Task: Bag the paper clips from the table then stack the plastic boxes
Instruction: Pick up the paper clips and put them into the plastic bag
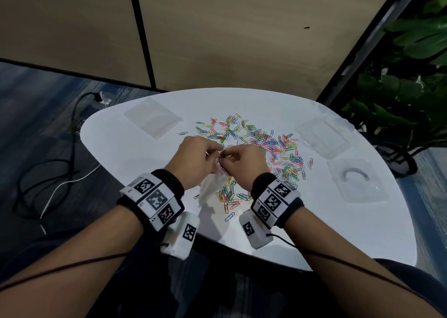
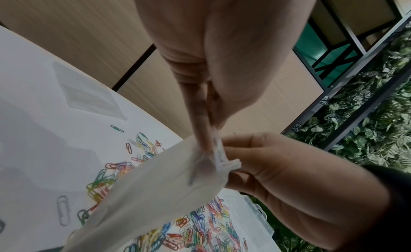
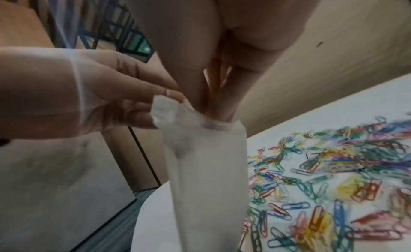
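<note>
Both hands meet over the middle of the white table (image 1: 150,153) and hold a clear plastic bag (image 1: 214,184) by its mouth. My left hand (image 1: 216,152) pinches the bag's rim (image 2: 220,155) between thumb and fingers (image 2: 203,132). The right hand (image 1: 229,158) grips the opposite side, and its fingertips (image 3: 213,104) reach into the bag's mouth (image 3: 209,125). The bag (image 3: 206,185) hangs down to the table and looks empty. Coloured paper clips (image 1: 256,141) lie scattered beyond and to the right of the hands. Two clear plastic boxes (image 1: 321,136) (image 1: 358,180) sit at the right.
A flat pile of spare clear bags (image 1: 152,118) lies at the table's back left. Cables (image 1: 55,167) trail on the floor to the left. A leafy plant (image 1: 401,95) stands past the table's right edge. Beige wall panels rise behind.
</note>
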Demonstrator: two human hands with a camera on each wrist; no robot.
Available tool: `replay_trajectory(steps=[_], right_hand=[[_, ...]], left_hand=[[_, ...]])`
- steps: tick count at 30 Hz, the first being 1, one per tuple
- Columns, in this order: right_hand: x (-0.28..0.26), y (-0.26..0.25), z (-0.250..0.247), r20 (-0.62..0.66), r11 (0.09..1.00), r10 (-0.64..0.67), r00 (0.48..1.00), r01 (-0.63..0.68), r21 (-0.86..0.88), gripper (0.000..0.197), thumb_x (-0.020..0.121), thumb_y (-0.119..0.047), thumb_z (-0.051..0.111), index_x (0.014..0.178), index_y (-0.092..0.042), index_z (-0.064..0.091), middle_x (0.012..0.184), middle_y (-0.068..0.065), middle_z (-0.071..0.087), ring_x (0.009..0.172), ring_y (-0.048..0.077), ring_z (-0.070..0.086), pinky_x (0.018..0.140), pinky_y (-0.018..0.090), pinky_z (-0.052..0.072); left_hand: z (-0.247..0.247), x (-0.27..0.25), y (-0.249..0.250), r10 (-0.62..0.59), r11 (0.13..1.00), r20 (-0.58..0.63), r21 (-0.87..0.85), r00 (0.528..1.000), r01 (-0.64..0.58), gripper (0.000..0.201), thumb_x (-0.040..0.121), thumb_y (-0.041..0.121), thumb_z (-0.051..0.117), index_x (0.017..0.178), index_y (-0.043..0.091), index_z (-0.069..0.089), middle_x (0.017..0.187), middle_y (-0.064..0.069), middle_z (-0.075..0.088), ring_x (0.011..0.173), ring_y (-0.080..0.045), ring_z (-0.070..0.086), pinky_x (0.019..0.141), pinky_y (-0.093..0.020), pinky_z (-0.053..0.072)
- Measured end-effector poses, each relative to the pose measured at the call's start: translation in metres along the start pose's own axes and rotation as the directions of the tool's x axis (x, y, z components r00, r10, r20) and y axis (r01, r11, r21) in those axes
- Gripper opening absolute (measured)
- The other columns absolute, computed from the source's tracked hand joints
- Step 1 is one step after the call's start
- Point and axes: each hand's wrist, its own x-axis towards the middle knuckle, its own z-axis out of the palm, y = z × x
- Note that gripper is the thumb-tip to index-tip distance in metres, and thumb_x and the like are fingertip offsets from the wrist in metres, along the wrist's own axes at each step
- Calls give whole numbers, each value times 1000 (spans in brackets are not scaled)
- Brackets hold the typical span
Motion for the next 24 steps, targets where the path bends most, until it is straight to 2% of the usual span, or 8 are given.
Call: replay_trajectory(steps=[5, 10, 12, 15, 18, 20, 22, 24], right_hand=[[6, -12, -6, 107, 981, -101, 989, 117, -154, 22, 86, -11, 66, 105, -15, 76, 102, 2, 76, 88, 12, 70, 87, 25, 54], [9, -26, -18, -39, 963, -136, 990, 141, 231, 18, 87, -7, 60, 89, -12, 77, 84, 1, 75, 72, 11, 70, 74, 26, 59], [7, -20, -15, 62, 960, -109, 992, 89, 266, 16, 86, -7, 60, 85, -10, 76, 78, 4, 73, 66, 15, 68, 71, 33, 61], [0, -2, 19, 400, 975, -143, 905, 198, -99, 21, 88, -12, 59, 99, -15, 76, 100, 3, 75, 89, 22, 70, 88, 42, 57], [-8, 14, 78, 634, 793, -199, 747, 503, -344, 44, 93, -15, 52, 137, -16, 54, 148, 8, 47, 131, 27, 47, 110, 39, 38], [-15, 25, 112, 715, 553, -248, 654, 701, -450, 56, 94, -18, 50, 148, -14, 36, 158, 9, 27, 140, 29, 33, 112, 46, 34], [-19, 41, 126, 736, 362, -242, 632, 763, -536, 67, 91, -13, 53, 152, -14, 26, 160, 8, 18, 144, 31, 25, 115, 52, 27], [-19, 59, 120, 719, 314, -213, 661, 743, -591, 72, 91, -6, 50, 154, -13, 17, 163, 8, 9, 149, 33, 12, 118, 58, 16]], left_hand=[[-8, 4, -6, -31, 1000, -33, -3, 999, 31, 28, 95, 6, 55, 117, 10, 71, 80, -10, 74, 66, -18, 75, 80, -35, 62], [-34, 9, -15, -75, 997, -127, -40, 989, 70, 28, 94, 2, 56, 117, 7, 71, 84, -13, 74, 68, -22, 75, 73, -30, 64], [-49, 11, -20, -86, 995, -185, -59, 979, 76, 28, 93, 0, 57, 118, 4, 70, 90, -15, 74, 68, -21, 74, 65, -18, 61], [-71, 10, -28, -105, 993, -248, -80, 963, 88, 29, 93, -1, 56, 118, 3, 69, 95, -15, 73, 68, -18, 73, 60, -6, 55], [-82, 7, -34, -122, 992, -263, -60, 957, 110, 29, 94, -2, 54, 119, 2, 69, 91, -16, 73, 68, -22, 73, 58, -4, 53], [-84, 6, -39, -137, 991, -257, -40, 957, 132, 29, 94, -1, 54, 119, 2, 69, 89, -17, 74, 70, -25, 74, 61, -7, 56], [-83, 5, -45, -157, 987, -242, -18, 957, 157, 29, 94, -1, 54, 119, 2, 69, 86, -17, 74, 70, -26, 75, 67, -18, 61], [-81, 4, -51, -174, 984, -221, -7, 960, 177, 30, 94, -1, 53, 119, 2, 69, 83, -17, 74, 69, -28, 75, 76, -32, 63]])
